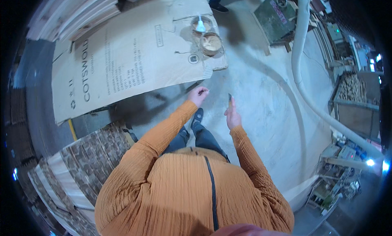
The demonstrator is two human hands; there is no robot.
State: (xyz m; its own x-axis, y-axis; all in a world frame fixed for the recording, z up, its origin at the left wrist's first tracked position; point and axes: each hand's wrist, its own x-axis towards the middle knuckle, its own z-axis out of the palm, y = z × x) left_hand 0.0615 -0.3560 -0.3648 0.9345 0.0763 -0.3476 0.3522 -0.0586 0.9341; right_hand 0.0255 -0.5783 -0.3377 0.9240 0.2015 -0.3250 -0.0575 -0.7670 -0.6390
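Observation:
My right hand (234,117) grips a small putty knife (230,98), its dark blade pointing away from me above the floor. My left hand (197,96) is closed, fingers curled in, just off the near right edge of the cardboard-covered table (122,83). Whatever its fingers hold, if anything, is too small to make out. At the far right corner of the cardboard stands a round tub of beige paste (211,44). Right behind it is another round tub (193,24), with a white-and-blue nozzle bottle (200,25) at it.
Light boards (77,15) are stacked at the far left, and a patterned panel stack (94,158) stands near left. A thick grey hose (299,60) curves down the right side past a green machine (274,19). Another person's shoe (219,7) shows beyond the table.

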